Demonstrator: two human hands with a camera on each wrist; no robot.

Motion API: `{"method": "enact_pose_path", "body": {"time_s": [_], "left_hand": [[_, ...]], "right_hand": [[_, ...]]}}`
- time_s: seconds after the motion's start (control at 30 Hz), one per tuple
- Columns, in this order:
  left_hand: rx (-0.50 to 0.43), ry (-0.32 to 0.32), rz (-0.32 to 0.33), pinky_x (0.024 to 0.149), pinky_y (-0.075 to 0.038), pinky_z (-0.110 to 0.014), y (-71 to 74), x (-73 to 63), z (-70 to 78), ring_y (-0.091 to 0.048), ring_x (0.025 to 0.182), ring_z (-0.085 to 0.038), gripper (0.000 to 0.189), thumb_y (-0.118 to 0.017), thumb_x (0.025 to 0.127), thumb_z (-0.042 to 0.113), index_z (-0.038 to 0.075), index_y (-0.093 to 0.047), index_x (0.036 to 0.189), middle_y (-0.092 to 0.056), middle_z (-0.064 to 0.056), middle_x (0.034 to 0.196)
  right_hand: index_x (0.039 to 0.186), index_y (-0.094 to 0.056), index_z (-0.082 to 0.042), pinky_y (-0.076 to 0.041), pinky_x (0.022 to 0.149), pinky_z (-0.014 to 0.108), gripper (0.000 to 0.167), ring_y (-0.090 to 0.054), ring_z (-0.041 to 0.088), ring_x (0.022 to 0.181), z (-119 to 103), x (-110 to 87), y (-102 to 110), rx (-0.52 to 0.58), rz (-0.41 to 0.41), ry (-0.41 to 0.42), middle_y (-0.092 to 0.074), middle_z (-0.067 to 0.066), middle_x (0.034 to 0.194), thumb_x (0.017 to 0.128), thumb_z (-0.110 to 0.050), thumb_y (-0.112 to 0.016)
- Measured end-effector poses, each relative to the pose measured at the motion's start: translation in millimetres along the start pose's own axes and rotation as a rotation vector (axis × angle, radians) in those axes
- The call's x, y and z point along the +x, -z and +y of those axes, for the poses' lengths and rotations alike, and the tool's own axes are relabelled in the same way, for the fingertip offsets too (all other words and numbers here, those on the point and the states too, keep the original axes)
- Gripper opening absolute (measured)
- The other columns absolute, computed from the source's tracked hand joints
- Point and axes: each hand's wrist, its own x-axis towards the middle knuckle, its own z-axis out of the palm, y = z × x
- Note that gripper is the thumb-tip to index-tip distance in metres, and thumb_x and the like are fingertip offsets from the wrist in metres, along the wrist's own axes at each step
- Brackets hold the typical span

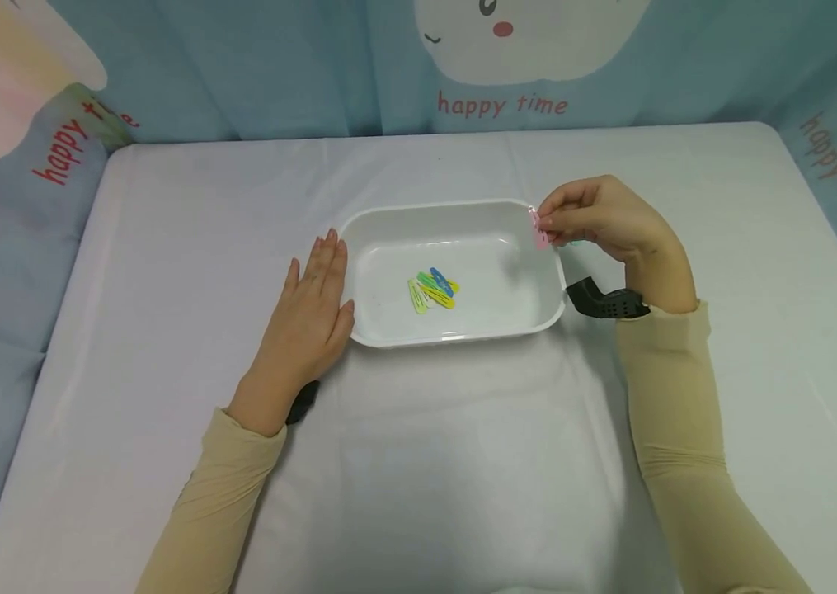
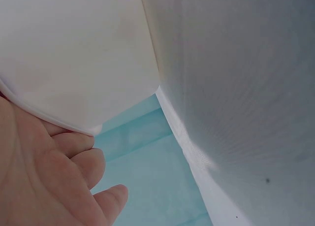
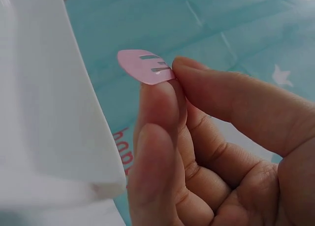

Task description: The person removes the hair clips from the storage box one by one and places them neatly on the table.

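In the head view a white rectangular dish (image 1: pixel 492 326) holds a small pile of hair clips (image 1: pixel 434 289), several of them, in yellow, green and blue. My left hand (image 1: pixel 307 309) lies with straight fingers along the dish's left rim; the left wrist view shows these fingers (image 2: pixel 74 145) just under the rim. Over the right end of the dish, my right hand (image 1: pixel 607 219) pinches a pink snap hair clip (image 3: pixel 145 67) between thumb and fingertips. Most of that clip sticks out beyond the fingers in the right wrist view, near the dish wall (image 3: pixel 59 98).
A white cloth (image 1: pixel 403 462) covers the table. Blue curtains (image 1: pixel 299 66) with cartoon prints and red lettering stand along the back and sides. A bit of teal (image 1: pixel 576 242) shows beneath my right hand. Black wrist mounts (image 1: pixel 606 300) sit near both sleeves.
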Motion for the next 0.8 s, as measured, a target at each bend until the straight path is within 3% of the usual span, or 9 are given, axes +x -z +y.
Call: {"method": "enact_pose_path", "body": {"time_s": [0.8], "left_hand": [[-0.005, 0.006, -0.011, 0.113, -0.005, -0.05, -0.1, 1.2, 0.8, -0.003, 0.144, -0.025, 0.062, -0.033, 0.097, 0.021, -0.006, -0.01, 0.148, -0.005, -0.016, 0.156]], "right_hand": [[0.084, -0.071, 0.002, -0.053, 0.067, 0.024, 0.014, -0.063, 0.015, 0.07, 8, -9.4, 25, 0.147, 0.174, -0.034, -0.068, 0.008, 0.081, 0.087, 0.008, -0.058]]}}
